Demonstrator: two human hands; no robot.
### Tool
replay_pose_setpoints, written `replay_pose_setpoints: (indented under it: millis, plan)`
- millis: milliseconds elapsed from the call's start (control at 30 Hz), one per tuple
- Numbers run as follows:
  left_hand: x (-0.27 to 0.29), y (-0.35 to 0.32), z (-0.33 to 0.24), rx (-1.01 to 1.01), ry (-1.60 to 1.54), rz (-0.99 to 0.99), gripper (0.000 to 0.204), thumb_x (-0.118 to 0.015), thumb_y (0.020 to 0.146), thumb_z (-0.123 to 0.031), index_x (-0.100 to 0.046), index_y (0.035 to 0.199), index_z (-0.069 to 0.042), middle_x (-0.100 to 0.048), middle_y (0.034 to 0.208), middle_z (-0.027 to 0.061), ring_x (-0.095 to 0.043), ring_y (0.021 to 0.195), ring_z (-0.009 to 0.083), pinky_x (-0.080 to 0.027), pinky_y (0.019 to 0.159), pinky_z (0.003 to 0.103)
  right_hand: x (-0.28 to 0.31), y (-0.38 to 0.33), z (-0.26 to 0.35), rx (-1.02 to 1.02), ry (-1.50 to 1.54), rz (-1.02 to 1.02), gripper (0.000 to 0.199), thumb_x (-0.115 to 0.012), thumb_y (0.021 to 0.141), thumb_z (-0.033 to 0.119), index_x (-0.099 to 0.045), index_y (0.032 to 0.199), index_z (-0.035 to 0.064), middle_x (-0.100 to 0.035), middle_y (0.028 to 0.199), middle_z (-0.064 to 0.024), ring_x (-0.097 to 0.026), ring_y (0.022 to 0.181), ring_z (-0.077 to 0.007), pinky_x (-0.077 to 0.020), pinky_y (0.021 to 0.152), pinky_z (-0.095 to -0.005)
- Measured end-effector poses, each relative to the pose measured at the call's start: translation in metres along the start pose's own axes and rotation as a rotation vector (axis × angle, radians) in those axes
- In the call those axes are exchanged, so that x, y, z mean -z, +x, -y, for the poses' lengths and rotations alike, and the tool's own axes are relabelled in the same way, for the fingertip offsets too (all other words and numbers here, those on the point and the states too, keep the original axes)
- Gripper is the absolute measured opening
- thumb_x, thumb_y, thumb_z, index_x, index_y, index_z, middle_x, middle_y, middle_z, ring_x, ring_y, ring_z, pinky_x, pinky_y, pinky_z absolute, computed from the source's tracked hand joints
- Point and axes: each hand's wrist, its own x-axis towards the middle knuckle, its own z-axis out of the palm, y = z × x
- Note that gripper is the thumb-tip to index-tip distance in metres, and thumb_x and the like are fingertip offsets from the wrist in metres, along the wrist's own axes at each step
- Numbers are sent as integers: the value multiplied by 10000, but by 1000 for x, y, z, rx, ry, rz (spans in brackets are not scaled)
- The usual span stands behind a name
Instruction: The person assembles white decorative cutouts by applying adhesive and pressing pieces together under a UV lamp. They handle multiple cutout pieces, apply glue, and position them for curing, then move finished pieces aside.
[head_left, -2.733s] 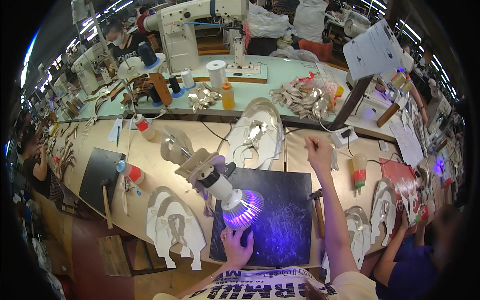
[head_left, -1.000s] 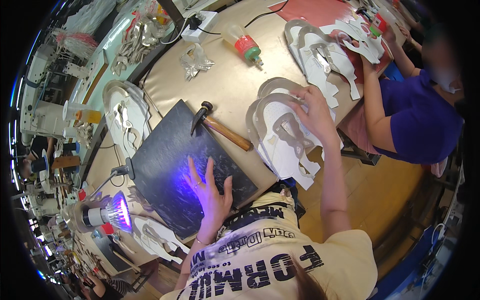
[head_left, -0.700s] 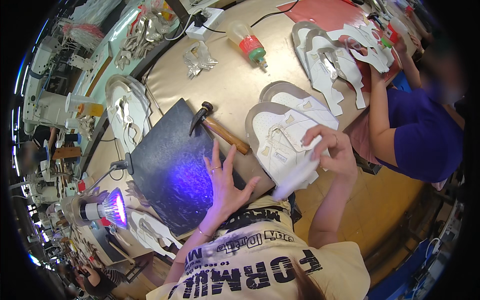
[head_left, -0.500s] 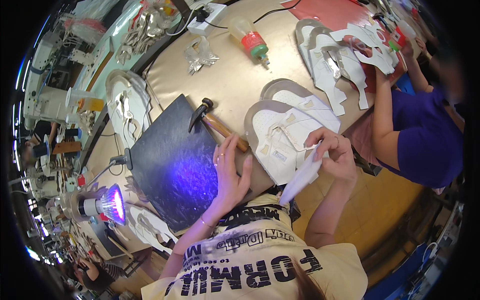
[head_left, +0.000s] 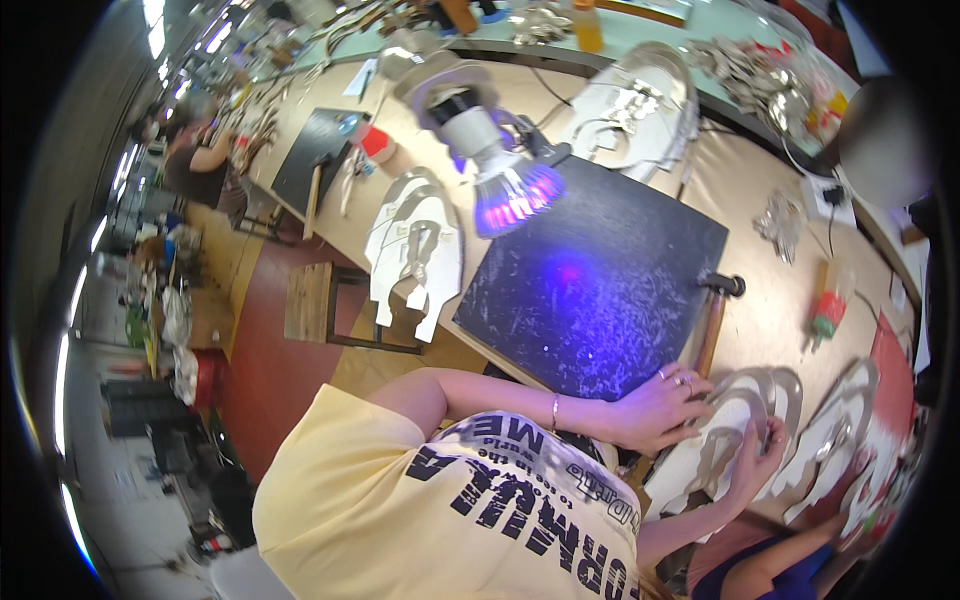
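White uppers (head_left: 712, 442) lie right of the black board (head_left: 635, 250). My right hand (head_left: 757, 457) is over them, fingers bent; my left hand (head_left: 660, 410) is at their edge, near the hammer (head_left: 712, 328). I cannot tell whether either grips.

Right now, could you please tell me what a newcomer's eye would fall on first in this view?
Probably the lamp at the upper centre, glowing violet, with a bright blue patch on the black board beneath it. Next might come the hammer at the board's right edge, then the left hand near the board's lower right corner and the right hand at the white pieces.
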Motion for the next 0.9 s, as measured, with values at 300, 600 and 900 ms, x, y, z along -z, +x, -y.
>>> replay_pose_setpoints:
  millis: [300,600,900]
  plan:
    - [-10,-8,18,-122,-56,-29,389,-682,846,-231,-589,1182,-59,-481,1300,188,-447,1216,348,-334,1025,470,1,14,-16,-32,39,45,162,-624,861,49,-581,1009,1,-534,986,-39,-490,925,-158,-391,897,-284]
    - [6,-26,20,-142,-83,-197,301,-674,834,-185,-651,1112,-72,-501,1301,172,-437,1248,344,-331,1054,479,-5,16,-9,-63,80,23,136,-615,901,123,-583,975,14,-520,905,-12,-473,828,-124,-403,770,-262]
    - [159,-92,77,373,467,-805,271,-725,793,-166,-688,1053,-97,-603,1190,142,-532,1136,330,-383,976,443,-14,11,10,-70,-67,-72,330,-658,905,291,-560,928,-23,-561,840,-57,-514,745,-150,-458,677,-297]
